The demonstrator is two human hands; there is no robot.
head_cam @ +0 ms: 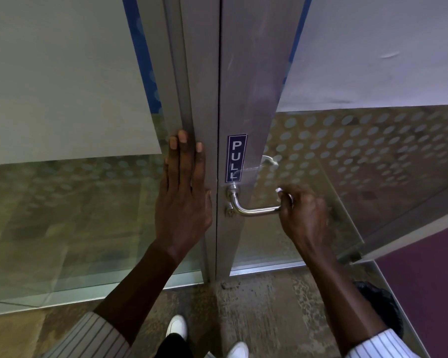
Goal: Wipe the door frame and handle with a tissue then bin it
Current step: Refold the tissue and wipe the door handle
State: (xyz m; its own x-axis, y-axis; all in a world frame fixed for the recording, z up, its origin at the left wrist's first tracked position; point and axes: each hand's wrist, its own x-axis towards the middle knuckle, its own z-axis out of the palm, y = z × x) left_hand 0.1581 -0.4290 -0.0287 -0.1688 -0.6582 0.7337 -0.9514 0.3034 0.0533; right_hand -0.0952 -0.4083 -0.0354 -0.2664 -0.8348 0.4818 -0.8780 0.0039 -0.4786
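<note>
A grey metal door frame (204,73) runs up the middle of the view, with a blue PULL sticker (236,158) on the door's metal stile. Below the sticker a steel lever handle (254,209) sticks out to the right. My right hand (304,215) is closed around the handle's free end with a white tissue (282,193) bunched in the fingers; only small bits of tissue show. My left hand (183,192) lies flat on the frame left of the door gap, fingers spread and pointing up, holding nothing.
Glass panels with frosted dots and white sheets flank the frame, left (62,202) and right (373,151). A dark round object, possibly a bin (383,306), sits on the floor at lower right behind my right forearm. My white shoes (177,326) stand on the speckled floor.
</note>
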